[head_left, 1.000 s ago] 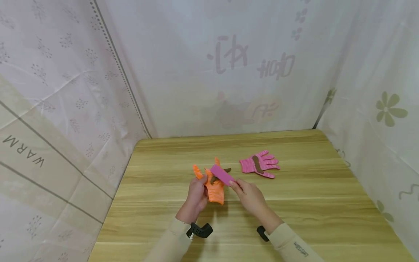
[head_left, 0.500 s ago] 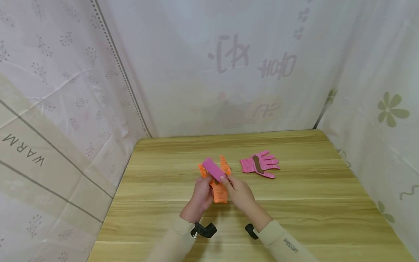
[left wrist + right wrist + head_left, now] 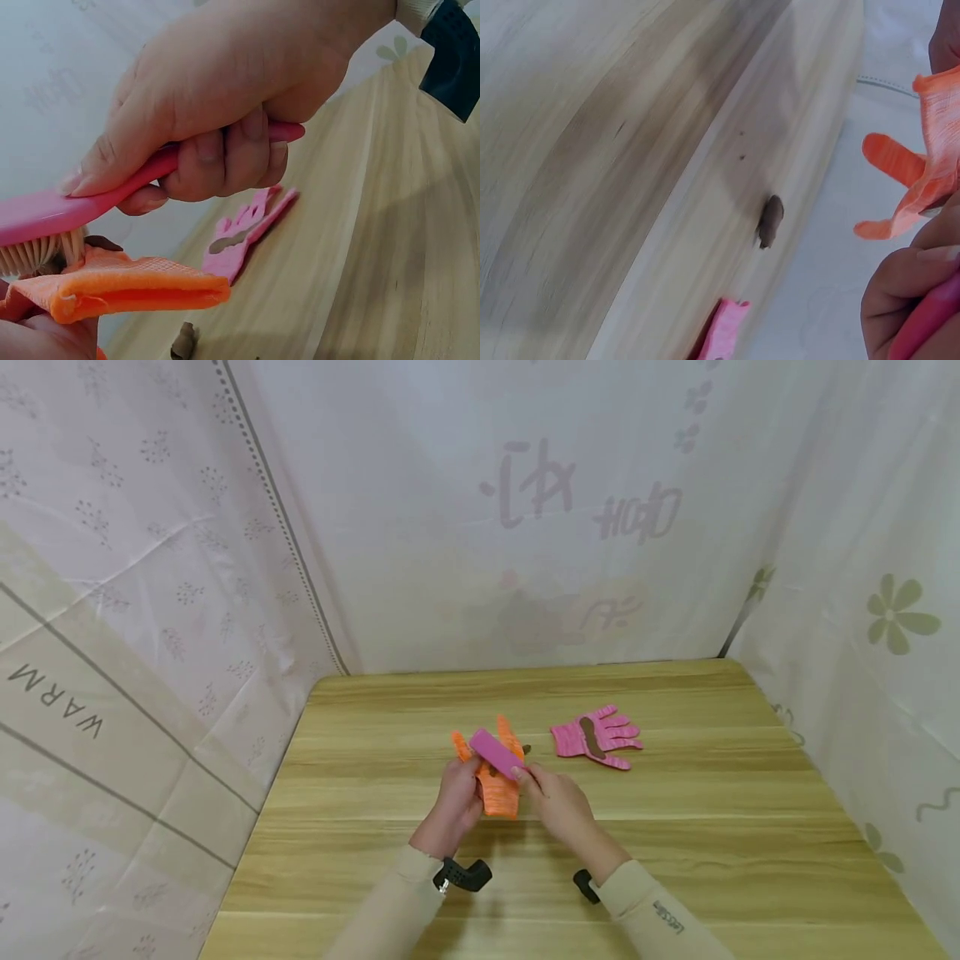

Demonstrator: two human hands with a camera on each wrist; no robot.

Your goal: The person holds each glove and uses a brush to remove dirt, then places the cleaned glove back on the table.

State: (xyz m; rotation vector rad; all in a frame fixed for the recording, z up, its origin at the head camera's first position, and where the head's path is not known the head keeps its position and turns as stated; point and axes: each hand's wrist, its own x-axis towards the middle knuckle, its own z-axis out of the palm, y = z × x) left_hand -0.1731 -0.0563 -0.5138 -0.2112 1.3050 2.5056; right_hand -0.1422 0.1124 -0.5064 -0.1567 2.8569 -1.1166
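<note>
In the head view my left hand (image 3: 457, 793) grips an orange knitted glove (image 3: 501, 795) above the table, its cuff toward me. My right hand (image 3: 558, 802) grips the handle of a pink brush (image 3: 497, 754), which lies slantwise across the glove. Seen from the left wrist, the pale bristles (image 3: 34, 256) face down onto the glove, at a brown, clay-like patch (image 3: 103, 242) that they partly hide. The right thumb lies along the back of the brush while the fingers curl round the handle. Most of the left hand is out of the left wrist view.
A pink glove (image 3: 570, 739) with a brown smear (image 3: 591, 737) lies flat at the back right of the wooden table (image 3: 360, 735). A brown lump (image 3: 771, 220) and small dark crumbs (image 3: 742, 157) lie on the tabletop. Printed cloth (image 3: 450, 568) surrounds the table.
The brush has moved left over the orange glove, then slightly back toward the right. The orange glove and left hand have shifted a little. The pink glove stays in place.
</note>
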